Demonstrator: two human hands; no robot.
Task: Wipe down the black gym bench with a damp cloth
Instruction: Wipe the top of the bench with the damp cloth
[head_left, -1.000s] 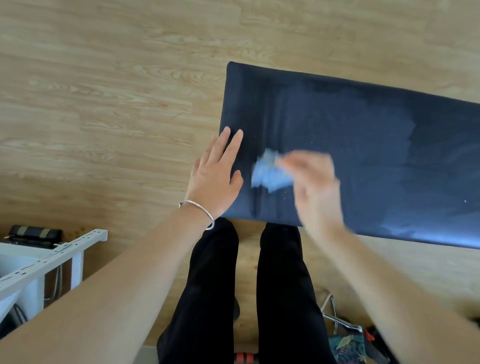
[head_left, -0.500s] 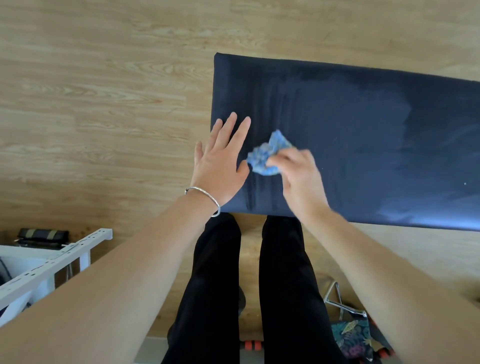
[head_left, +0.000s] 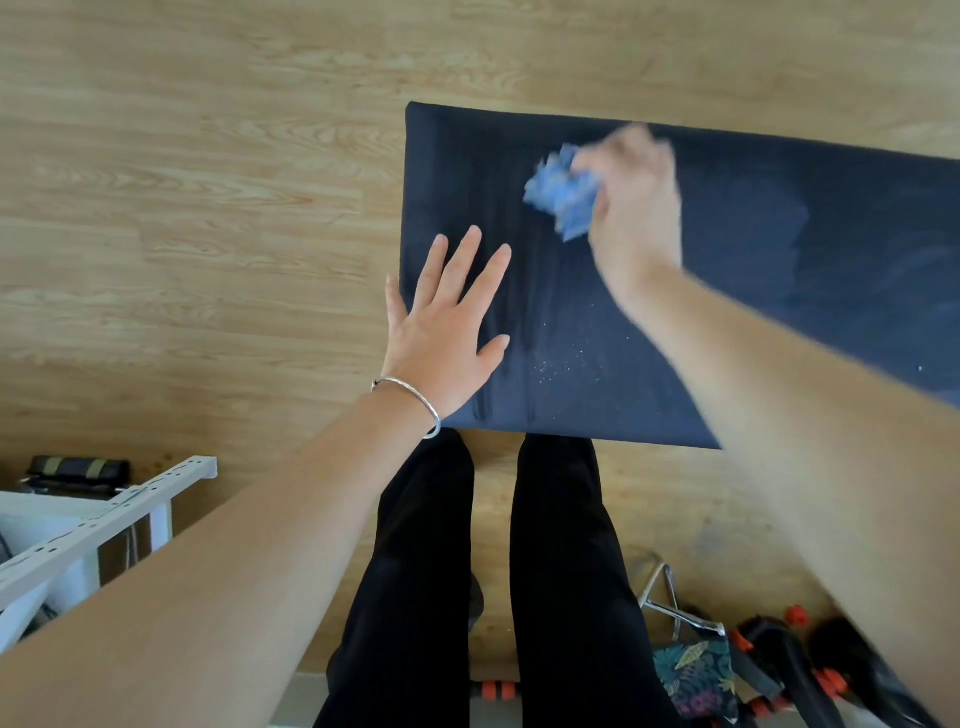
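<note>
Pale wood-grain plank floor (head_left: 208, 182) fills most of the view under soft, even light. A white metal rack (head_left: 104, 519) with slotted rails stands at the lower left. Just beyond the rack, a dark flat object with olive stripes (head_left: 78, 470) lies on the floor. Far to the rack's right are chrome tube legs (head_left: 670, 603), a leaf-patterned fabric (head_left: 693, 675) and black gear with orange-red caps (head_left: 769, 660). Between these and the rack, a small orange roller (head_left: 496, 690) is partly in view.
</note>
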